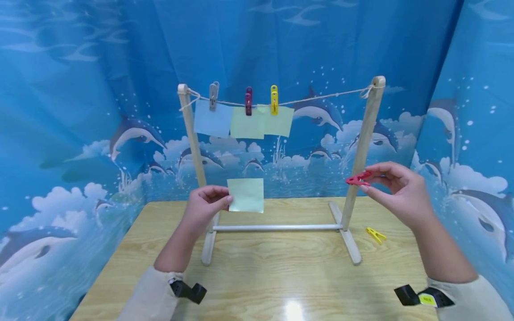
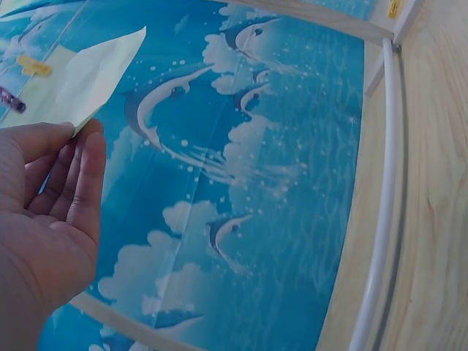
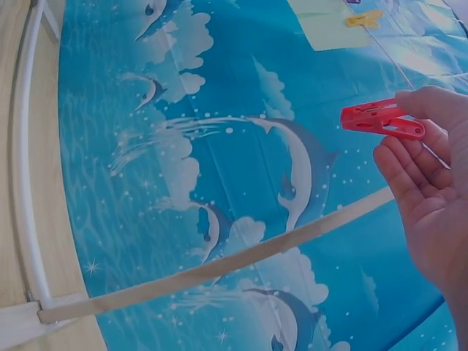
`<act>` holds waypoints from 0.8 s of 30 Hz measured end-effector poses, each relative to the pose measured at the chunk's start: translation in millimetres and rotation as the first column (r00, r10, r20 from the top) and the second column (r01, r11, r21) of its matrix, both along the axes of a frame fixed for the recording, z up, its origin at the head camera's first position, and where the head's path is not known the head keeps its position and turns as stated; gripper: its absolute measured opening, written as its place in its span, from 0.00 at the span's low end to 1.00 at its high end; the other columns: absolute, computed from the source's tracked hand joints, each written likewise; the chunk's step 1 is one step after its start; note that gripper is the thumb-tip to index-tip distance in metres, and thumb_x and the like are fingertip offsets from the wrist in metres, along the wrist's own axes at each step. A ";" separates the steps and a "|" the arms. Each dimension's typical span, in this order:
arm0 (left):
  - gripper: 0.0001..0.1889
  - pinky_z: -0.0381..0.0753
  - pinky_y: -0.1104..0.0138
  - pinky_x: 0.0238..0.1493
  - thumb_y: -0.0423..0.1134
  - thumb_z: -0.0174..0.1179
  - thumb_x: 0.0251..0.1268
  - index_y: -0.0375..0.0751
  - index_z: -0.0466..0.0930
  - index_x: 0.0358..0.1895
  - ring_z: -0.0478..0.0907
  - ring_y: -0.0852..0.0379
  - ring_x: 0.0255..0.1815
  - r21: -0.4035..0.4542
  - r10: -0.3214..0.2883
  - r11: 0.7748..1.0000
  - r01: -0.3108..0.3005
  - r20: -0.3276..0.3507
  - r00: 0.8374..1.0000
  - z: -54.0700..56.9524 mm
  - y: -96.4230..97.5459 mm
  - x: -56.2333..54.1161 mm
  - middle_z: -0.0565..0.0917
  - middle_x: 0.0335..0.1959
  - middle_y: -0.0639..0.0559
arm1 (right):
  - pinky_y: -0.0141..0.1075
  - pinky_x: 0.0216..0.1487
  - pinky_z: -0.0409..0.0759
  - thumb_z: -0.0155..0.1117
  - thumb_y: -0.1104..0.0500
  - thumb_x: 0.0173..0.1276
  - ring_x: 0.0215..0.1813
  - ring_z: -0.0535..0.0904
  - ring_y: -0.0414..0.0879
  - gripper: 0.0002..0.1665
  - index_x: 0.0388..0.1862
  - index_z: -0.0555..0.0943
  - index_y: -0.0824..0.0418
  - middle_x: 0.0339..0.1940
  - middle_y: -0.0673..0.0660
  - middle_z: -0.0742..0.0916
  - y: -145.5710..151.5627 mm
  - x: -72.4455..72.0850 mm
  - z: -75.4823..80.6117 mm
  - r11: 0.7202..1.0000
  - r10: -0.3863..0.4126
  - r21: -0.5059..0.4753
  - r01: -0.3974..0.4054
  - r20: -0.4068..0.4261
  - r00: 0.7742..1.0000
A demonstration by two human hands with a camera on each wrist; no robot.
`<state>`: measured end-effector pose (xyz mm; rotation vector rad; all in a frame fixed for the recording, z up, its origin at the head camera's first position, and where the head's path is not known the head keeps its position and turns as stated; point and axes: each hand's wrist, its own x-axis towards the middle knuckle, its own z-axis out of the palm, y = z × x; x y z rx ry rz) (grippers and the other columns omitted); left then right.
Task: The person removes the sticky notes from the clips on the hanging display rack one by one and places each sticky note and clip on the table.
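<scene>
My left hand (image 1: 209, 207) pinches a pale green sticky note (image 1: 246, 195) at its left edge, below the string. Thumb and fingers of my right hand (image 1: 401, 191) grip a red clothespin (image 1: 358, 179) by its handle end, in front of the frame's right post. On the string (image 1: 321, 96) hang a blue note (image 1: 213, 118) under a grey clothespin (image 1: 213, 96), a green note (image 1: 246, 124) under a dark red clothespin (image 1: 248, 101), and another green note (image 1: 279, 122) under a yellow clothespin (image 1: 274, 100). The two green notes overlap slightly.
A wooden frame with a right post (image 1: 364, 142), a left post (image 1: 193, 138) and a white crossbar (image 1: 277, 228) stands on the wooden table (image 1: 277, 272). Right of its foot lies a yellow clothespin (image 1: 375, 235). A blue dolphin-print curtain (image 1: 249, 49) surrounds the table.
</scene>
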<state>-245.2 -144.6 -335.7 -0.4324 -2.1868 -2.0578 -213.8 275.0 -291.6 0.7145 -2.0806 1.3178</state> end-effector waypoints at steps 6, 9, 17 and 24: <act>0.13 0.85 0.65 0.39 0.36 0.67 0.63 0.30 0.82 0.45 0.81 0.54 0.32 0.014 0.027 1.000 -0.027 -0.003 1.000 -7.6 -10.7 1.5 0.85 0.37 0.47 | 0.22 0.46 0.79 0.66 0.83 0.53 0.43 0.82 0.41 0.21 0.47 0.78 0.73 0.44 0.55 0.83 3.2 5.2 -5.9 0.996 -0.034 0.086 0.034 -0.003 0.999; 0.11 0.86 0.65 0.38 0.36 0.67 0.63 0.32 0.83 0.44 0.81 0.55 0.31 0.027 0.042 0.999 -0.042 -0.001 0.999 -9.2 -13.9 3.3 0.85 0.36 0.48 | 0.22 0.46 0.79 0.67 0.83 0.52 0.43 0.83 0.42 0.22 0.46 0.78 0.73 0.43 0.56 0.82 4.0 7.2 -8.5 0.994 -0.045 0.098 0.046 -0.007 0.999; 0.11 0.86 0.65 0.38 0.35 0.67 0.63 0.31 0.82 0.44 0.81 0.56 0.31 0.005 0.093 0.996 -0.094 0.017 0.995 -12.1 -22.7 10.0 0.85 0.35 0.49 | 0.21 0.48 0.78 0.66 0.85 0.50 0.43 0.81 0.42 0.24 0.47 0.77 0.74 0.43 0.55 0.82 7.0 12.3 -17.8 0.995 -0.091 0.051 0.091 -0.004 0.996; 0.17 0.85 0.64 0.42 0.39 0.67 0.63 0.30 0.81 0.49 0.82 0.54 0.37 -0.059 0.175 0.984 -0.169 0.115 0.978 -17.5 -31.1 16.7 0.84 0.40 0.45 | 0.21 0.49 0.77 0.66 0.84 0.52 0.44 0.81 0.38 0.25 0.51 0.80 0.75 0.46 0.53 0.82 10.4 16.3 -31.6 0.991 -0.123 0.043 0.123 0.001 0.992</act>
